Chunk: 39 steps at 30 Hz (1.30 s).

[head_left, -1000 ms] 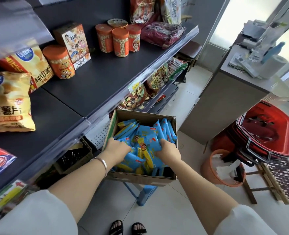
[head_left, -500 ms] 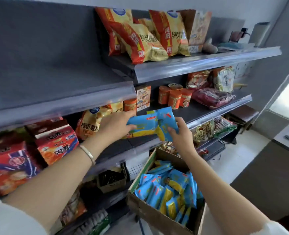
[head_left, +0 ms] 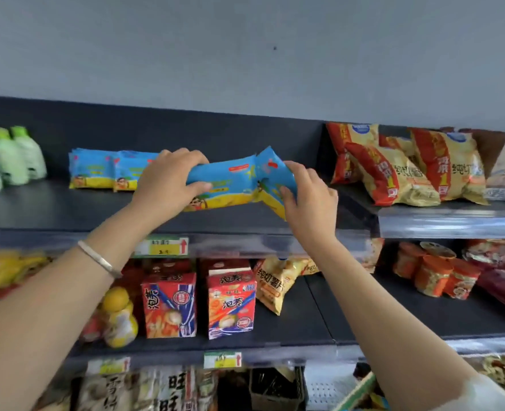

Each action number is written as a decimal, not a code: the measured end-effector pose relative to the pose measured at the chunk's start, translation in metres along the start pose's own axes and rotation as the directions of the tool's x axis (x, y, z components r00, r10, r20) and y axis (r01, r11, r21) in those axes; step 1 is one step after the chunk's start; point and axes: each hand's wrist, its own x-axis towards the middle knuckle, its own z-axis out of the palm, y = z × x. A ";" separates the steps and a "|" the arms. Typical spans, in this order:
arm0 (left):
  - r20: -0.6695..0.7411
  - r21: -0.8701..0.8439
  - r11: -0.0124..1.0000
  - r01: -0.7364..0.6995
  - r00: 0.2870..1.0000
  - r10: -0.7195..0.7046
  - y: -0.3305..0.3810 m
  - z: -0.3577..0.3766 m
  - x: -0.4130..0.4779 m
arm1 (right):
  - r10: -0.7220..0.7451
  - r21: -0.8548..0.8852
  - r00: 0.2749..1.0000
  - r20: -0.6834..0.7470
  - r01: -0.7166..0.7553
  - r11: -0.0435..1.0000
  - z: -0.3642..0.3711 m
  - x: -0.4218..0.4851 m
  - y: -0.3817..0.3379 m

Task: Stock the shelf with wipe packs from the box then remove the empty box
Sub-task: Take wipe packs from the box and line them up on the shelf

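Head view, entries placed against the top shelf [head_left: 52, 209].

1. Held wipe packs [head_left: 233, 185]: a blue-and-yellow bundle, lying lengthways, just above the top shelf's deck near its front edge. The left hand [head_left: 168, 179] clamped the bundle's left end, fingers curled over the top and thumb in front. The right hand [head_left: 310, 203] pinched its right end, thumb in front. A bracelet [head_left: 97, 259] sat on the left wrist.
2. Stocked wipe packs [head_left: 97, 169]: standing at the back of the top shelf, left of the held bundle. Bare dark deck lay open in front of them and behind the bundle, running right to the step at the shelf's end.
3. Green bottles [head_left: 11, 155]: at the top shelf's far left.
4. Chip bags [head_left: 393, 170]: on the adjoining section right of the top shelf; print partly readable as "纯切".
5. Price tag [head_left: 163, 247]: on the top shelf's front rail, with a red arrow; figures blurred.
6. Red cartons [head_left: 169, 304]: one level below the top shelf, marked "泡芙"; beside them a small chip bag [head_left: 272, 283] marked "纯切薯片".
7. Box [head_left: 356, 391]: far below the top shelf, only a green-lined flap edge visible.

Change: half a second earlier both hands carried the bundle lower, before the middle shelf and above the open box; it had since been raised to top-shelf level.
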 end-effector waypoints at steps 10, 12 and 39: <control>-0.019 0.277 0.943 0.188 0.982 -0.190 -0.194 -0.066 0.011 | -0.228 0.001 0.943 0.241 0.235 0.972 0.129 0.079 -0.115; 0.014 0.314 0.925 0.213 0.973 -0.229 -0.237 -0.071 0.015 | -0.255 -0.012 0.913 0.320 0.273 0.962 0.160 0.093 -0.131; 0.228 0.333 0.940 0.071 0.961 -0.154 -0.366 0.022 0.078 | -0.128 -0.254 0.865 0.486 0.280 0.926 0.304 0.137 -0.179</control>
